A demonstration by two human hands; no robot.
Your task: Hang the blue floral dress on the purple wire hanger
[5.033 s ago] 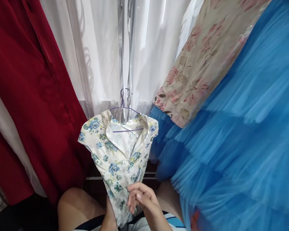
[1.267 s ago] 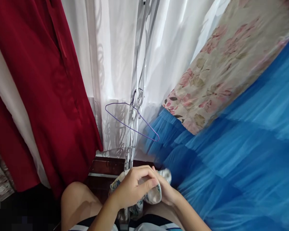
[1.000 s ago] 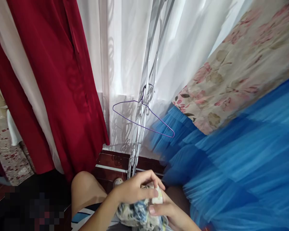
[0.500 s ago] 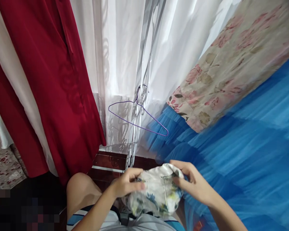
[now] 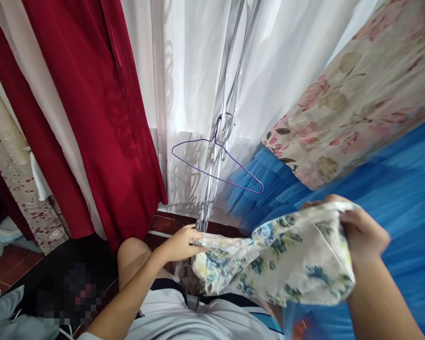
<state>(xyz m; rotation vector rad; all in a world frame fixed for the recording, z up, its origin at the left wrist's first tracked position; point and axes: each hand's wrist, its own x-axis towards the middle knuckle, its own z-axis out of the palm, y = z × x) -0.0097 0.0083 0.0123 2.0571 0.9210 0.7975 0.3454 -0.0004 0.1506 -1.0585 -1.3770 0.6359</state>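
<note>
A white cloth garment (image 5: 286,259) with blue, green and yellow flowers is stretched sideways above my lap. My left hand (image 5: 182,243) pinches its left end between thumb and fingers. Its upper right corner is gripped by my right hand (image 5: 364,231), slightly blurred, with some fingers hidden behind the fabric. A line like a pocket edge or seam shows near the right side. Beyond the garment, a purple wire hanger (image 5: 217,177) hangs bare from a grey metal stand (image 5: 230,61); neither hand touches it.
Red cloth (image 5: 81,104) hangs at the left and white curtain (image 5: 191,56) behind the stand. On the right hang a pink-flowered beige cloth (image 5: 340,118) and layered blue tulle (image 5: 403,179). A black surface (image 5: 81,255) lies at lower left, partly pixelated.
My right hand has moved right and up, pulling the bunched garment out wide. The left hand stays at its left end, slightly higher. The view has shifted a little left.
</note>
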